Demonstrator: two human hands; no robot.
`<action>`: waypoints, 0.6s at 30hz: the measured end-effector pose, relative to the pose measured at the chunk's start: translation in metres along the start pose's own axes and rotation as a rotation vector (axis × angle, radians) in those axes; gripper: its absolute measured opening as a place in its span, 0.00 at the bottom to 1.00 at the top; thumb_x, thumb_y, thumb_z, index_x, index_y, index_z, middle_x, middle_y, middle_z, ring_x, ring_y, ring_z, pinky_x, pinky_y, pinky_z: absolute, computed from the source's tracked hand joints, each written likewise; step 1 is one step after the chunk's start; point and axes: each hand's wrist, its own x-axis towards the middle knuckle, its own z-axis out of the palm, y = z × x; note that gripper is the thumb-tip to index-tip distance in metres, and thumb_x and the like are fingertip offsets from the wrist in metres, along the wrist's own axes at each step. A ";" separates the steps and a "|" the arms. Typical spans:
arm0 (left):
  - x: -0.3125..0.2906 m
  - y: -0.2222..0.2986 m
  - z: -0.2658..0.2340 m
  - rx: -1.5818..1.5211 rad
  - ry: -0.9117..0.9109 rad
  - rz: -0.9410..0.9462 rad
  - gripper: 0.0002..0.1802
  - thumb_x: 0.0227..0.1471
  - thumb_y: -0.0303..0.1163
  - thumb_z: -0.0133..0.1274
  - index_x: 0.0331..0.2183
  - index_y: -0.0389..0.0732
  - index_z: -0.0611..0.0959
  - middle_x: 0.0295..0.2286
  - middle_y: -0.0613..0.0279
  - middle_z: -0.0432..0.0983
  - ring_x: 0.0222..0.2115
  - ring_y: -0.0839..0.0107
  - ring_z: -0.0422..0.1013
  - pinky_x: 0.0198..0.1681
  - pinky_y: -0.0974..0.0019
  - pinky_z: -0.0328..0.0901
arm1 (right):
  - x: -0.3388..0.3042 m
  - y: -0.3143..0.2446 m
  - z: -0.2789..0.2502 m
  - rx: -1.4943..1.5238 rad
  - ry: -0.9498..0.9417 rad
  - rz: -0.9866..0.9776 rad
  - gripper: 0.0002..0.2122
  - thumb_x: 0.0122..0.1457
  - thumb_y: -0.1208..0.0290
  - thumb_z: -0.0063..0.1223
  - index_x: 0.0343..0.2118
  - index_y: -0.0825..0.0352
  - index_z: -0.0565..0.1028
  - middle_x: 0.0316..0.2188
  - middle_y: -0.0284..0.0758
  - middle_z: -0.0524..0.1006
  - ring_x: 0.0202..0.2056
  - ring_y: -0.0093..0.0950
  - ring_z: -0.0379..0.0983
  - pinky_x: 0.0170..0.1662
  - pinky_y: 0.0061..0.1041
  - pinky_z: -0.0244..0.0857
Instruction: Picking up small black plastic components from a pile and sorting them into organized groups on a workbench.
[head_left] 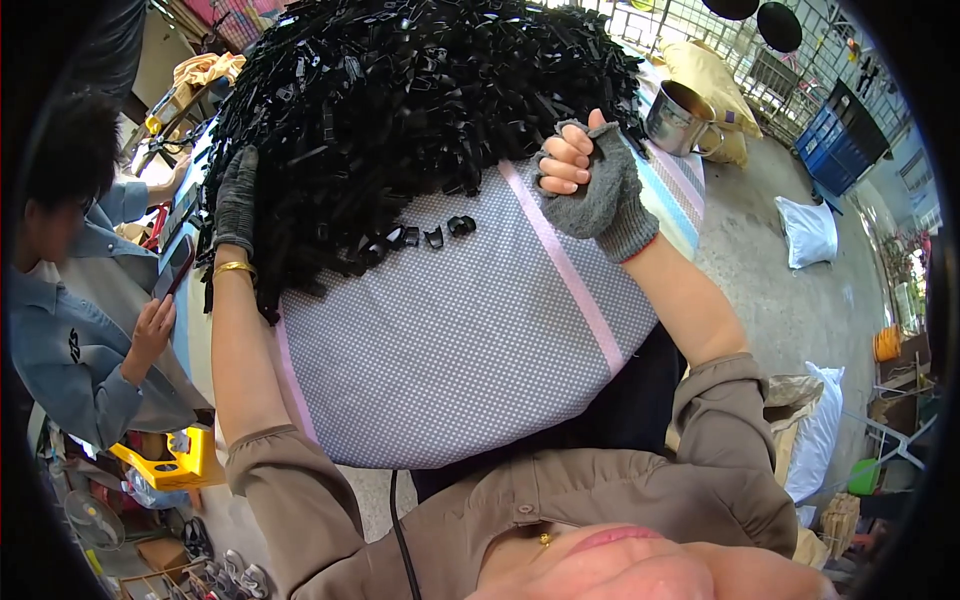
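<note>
A large heap of small black plastic clips (400,100) covers the far part of a round table with a grey dotted cloth (470,340). Several loose pieces (432,237) lie on the cloth at the heap's near edge. My left hand (238,195), in a dark knit glove, rests along the heap's left side with fingers stretched out. Above the cloth at the right, my right hand (592,180) wears a grey glove that leaves the fingertips bare. Its fingers are curled in and the thumb points up; whatever they may hold is hidden.
A metal mug (682,118) stands at the table's right edge. At the left, a person in a blue shirt (75,340) holds a phone (175,266). White sacks (806,232) and a blue crate (842,140) are on the floor at right, a yellow stool (185,460) at lower left.
</note>
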 end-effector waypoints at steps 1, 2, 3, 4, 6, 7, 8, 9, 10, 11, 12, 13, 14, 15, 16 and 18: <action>-0.003 0.008 -0.001 0.034 0.005 0.015 0.21 0.58 0.36 0.37 0.52 0.41 0.69 0.51 0.55 0.64 0.52 0.64 0.60 0.56 0.68 0.54 | 0.000 -0.001 0.000 0.006 -0.023 0.002 0.24 0.60 0.46 0.33 0.18 0.61 0.65 0.15 0.26 0.59 0.17 0.20 0.57 0.24 0.23 0.57; -0.006 0.015 -0.001 0.067 0.011 0.031 0.21 0.58 0.39 0.39 0.51 0.41 0.70 0.50 0.55 0.65 0.52 0.63 0.61 0.55 0.67 0.55 | 0.000 -0.002 0.001 0.010 -0.045 0.005 0.23 0.60 0.46 0.34 0.19 0.61 0.66 0.15 0.26 0.59 0.18 0.20 0.58 0.25 0.24 0.58; -0.009 0.024 -0.001 0.066 0.014 0.032 0.21 0.58 0.39 0.39 0.51 0.41 0.70 0.50 0.55 0.65 0.52 0.63 0.61 0.55 0.67 0.55 | -0.001 -0.002 0.002 0.007 -0.047 0.005 0.23 0.60 0.46 0.34 0.19 0.61 0.66 0.15 0.26 0.59 0.18 0.20 0.58 0.25 0.24 0.58; -0.015 0.037 -0.002 0.045 0.048 0.029 0.21 0.57 0.40 0.42 0.50 0.41 0.71 0.49 0.56 0.67 0.50 0.64 0.63 0.53 0.68 0.56 | -0.002 -0.001 0.003 0.014 -0.043 -0.023 0.22 0.61 0.48 0.33 0.18 0.62 0.65 0.16 0.26 0.59 0.19 0.21 0.58 0.26 0.23 0.57; -0.027 0.062 0.002 0.026 0.079 0.011 0.22 0.56 0.42 0.44 0.48 0.41 0.73 0.47 0.57 0.70 0.48 0.66 0.65 0.52 0.68 0.57 | -0.001 -0.001 -0.006 0.026 -0.030 -0.039 0.22 0.62 0.51 0.33 0.18 0.62 0.63 0.16 0.27 0.58 0.20 0.21 0.58 0.28 0.23 0.57; -0.031 0.082 -0.001 -0.078 0.096 -0.071 0.22 0.55 0.43 0.46 0.47 0.41 0.74 0.44 0.57 0.71 0.46 0.68 0.67 0.51 0.69 0.57 | -0.001 -0.002 -0.008 0.044 -0.059 -0.037 0.21 0.62 0.51 0.33 0.19 0.62 0.64 0.17 0.27 0.58 0.20 0.22 0.58 0.28 0.23 0.58; -0.034 0.096 -0.001 -0.184 0.111 -0.151 0.22 0.54 0.44 0.48 0.45 0.41 0.75 0.42 0.57 0.73 0.44 0.69 0.68 0.50 0.70 0.58 | -0.001 -0.003 -0.008 0.061 -0.085 -0.037 0.21 0.62 0.51 0.34 0.19 0.63 0.65 0.17 0.27 0.59 0.20 0.22 0.58 0.29 0.24 0.58; -0.037 0.103 0.002 -0.186 0.115 -0.155 0.22 0.54 0.44 0.48 0.45 0.41 0.75 0.42 0.57 0.73 0.44 0.69 0.68 0.50 0.70 0.58 | -0.001 -0.002 -0.007 0.059 -0.084 -0.032 0.21 0.62 0.51 0.34 0.19 0.63 0.65 0.17 0.27 0.59 0.20 0.22 0.58 0.29 0.24 0.58; -0.038 0.108 0.007 -0.217 0.127 -0.131 0.21 0.53 0.44 0.49 0.44 0.41 0.76 0.41 0.58 0.74 0.42 0.70 0.69 0.49 0.70 0.59 | -0.003 -0.003 -0.006 0.048 -0.071 -0.042 0.21 0.62 0.51 0.34 0.19 0.63 0.65 0.17 0.27 0.59 0.20 0.22 0.59 0.29 0.24 0.58; -0.039 0.112 0.014 -0.248 0.139 -0.107 0.20 0.53 0.44 0.49 0.43 0.42 0.77 0.39 0.58 0.75 0.41 0.71 0.70 0.47 0.71 0.59 | -0.004 -0.003 -0.005 0.038 -0.056 -0.051 0.21 0.62 0.51 0.35 0.19 0.63 0.65 0.17 0.27 0.59 0.20 0.22 0.59 0.29 0.24 0.58; -0.040 0.116 0.021 -0.272 0.153 -0.071 0.21 0.52 0.47 0.50 0.42 0.43 0.78 0.38 0.57 0.76 0.41 0.67 0.70 0.47 0.68 0.61 | -0.005 -0.005 -0.005 0.032 -0.048 -0.050 0.21 0.62 0.51 0.35 0.19 0.63 0.65 0.17 0.27 0.59 0.20 0.22 0.59 0.29 0.24 0.58; -0.042 0.117 0.017 -0.257 0.164 -0.082 0.21 0.52 0.47 0.50 0.42 0.43 0.78 0.38 0.57 0.76 0.41 0.67 0.70 0.47 0.68 0.61 | -0.002 -0.002 -0.003 0.017 -0.045 -0.054 0.21 0.61 0.51 0.35 0.19 0.63 0.65 0.17 0.27 0.59 0.21 0.22 0.59 0.29 0.24 0.58; -0.043 0.117 0.014 -0.204 0.195 -0.048 0.23 0.51 0.49 0.51 0.42 0.43 0.78 0.38 0.56 0.76 0.42 0.64 0.70 0.47 0.67 0.61 | 0.000 0.000 0.000 0.004 -0.041 -0.058 0.21 0.61 0.51 0.35 0.19 0.63 0.65 0.17 0.27 0.60 0.21 0.22 0.59 0.28 0.24 0.58; -0.042 0.122 0.021 -0.171 0.214 -0.010 0.24 0.49 0.50 0.51 0.42 0.44 0.78 0.38 0.56 0.76 0.42 0.62 0.70 0.47 0.65 0.61 | -0.002 -0.001 0.002 0.000 -0.034 -0.054 0.21 0.61 0.51 0.35 0.19 0.63 0.65 0.17 0.27 0.60 0.21 0.22 0.59 0.28 0.24 0.58; -0.043 0.128 0.028 -0.226 0.169 0.026 0.27 0.47 0.54 0.52 0.42 0.44 0.78 0.38 0.54 0.75 0.42 0.59 0.70 0.47 0.62 0.62 | -0.004 -0.002 0.005 -0.078 0.087 -0.094 0.21 0.61 0.51 0.37 0.19 0.63 0.65 0.17 0.27 0.60 0.21 0.22 0.59 0.28 0.23 0.58; -0.051 0.150 0.030 -0.167 0.155 -0.007 0.27 0.48 0.52 0.52 0.43 0.43 0.77 0.40 0.55 0.74 0.43 0.63 0.69 0.48 0.64 0.61 | -0.003 -0.001 0.007 -0.192 0.277 -0.126 0.18 0.60 0.54 0.42 0.20 0.63 0.67 0.17 0.28 0.62 0.20 0.22 0.60 0.25 0.22 0.58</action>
